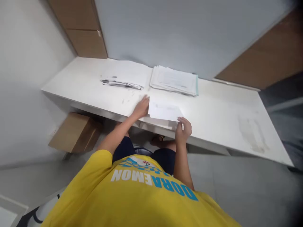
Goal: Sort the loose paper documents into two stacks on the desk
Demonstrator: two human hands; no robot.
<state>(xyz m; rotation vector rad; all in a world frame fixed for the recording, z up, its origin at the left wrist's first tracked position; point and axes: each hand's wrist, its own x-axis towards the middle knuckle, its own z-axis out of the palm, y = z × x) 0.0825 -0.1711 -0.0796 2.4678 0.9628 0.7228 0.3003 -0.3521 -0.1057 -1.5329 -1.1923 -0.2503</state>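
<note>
A white sheet of paper (163,110) is tilted near the front edge of the white desk (220,110), between my two hands. My left hand (142,107) grips its left edge, fingers closed and the thumb mostly hidden. At the sheet's lower right corner, my right hand (183,128) pinches the paper between thumb and fingers. Just beyond lies a stack of printed papers (175,78) with a light green edge on its right side. A second paper pile (129,74) with dark smudges along its front edge sits to the left.
A pale wall panel (165,34) rises behind the desk, with brown panels (86,42) at the left. Under the desk's left end is a brown cardboard box (71,132). A grey stain (252,132) marks the desktop's right part. My legs are below the desk edge.
</note>
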